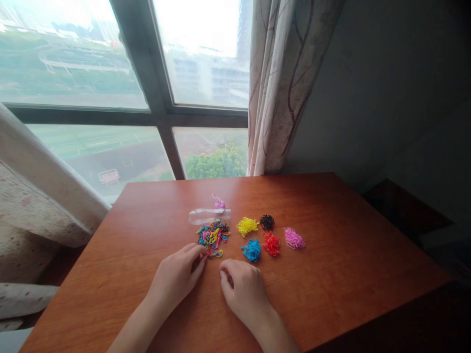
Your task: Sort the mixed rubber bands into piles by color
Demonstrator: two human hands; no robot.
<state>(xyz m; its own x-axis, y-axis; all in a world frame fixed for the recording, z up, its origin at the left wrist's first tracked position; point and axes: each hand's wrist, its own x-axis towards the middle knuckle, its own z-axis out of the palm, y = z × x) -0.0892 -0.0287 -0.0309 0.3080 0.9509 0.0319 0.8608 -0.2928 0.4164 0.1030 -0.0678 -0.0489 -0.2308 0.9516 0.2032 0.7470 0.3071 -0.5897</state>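
A mixed pile of small coloured rubber bands [214, 232] lies on the wooden table. My left hand [181, 268] is at the near left edge of this pile, thumb and forefinger pinched together beside some reddish bands; what is between the tips is too small to make out. Just right of it, my right hand [243, 284] rests curled on the table, its fingertips closed and their contents hidden. Beyond that hand are sorted heaps: blue bands [251, 250], red bands [271, 243], yellow bands [247, 226], black bands [267, 222] and pink bands [294, 239].
Behind the mixed pile lies a clear plastic container [209, 216], with a purple object with a loop [219, 202] at its far side. The table [331, 274] meets a window [209, 152] and a curtain [274, 88] at its back edge.
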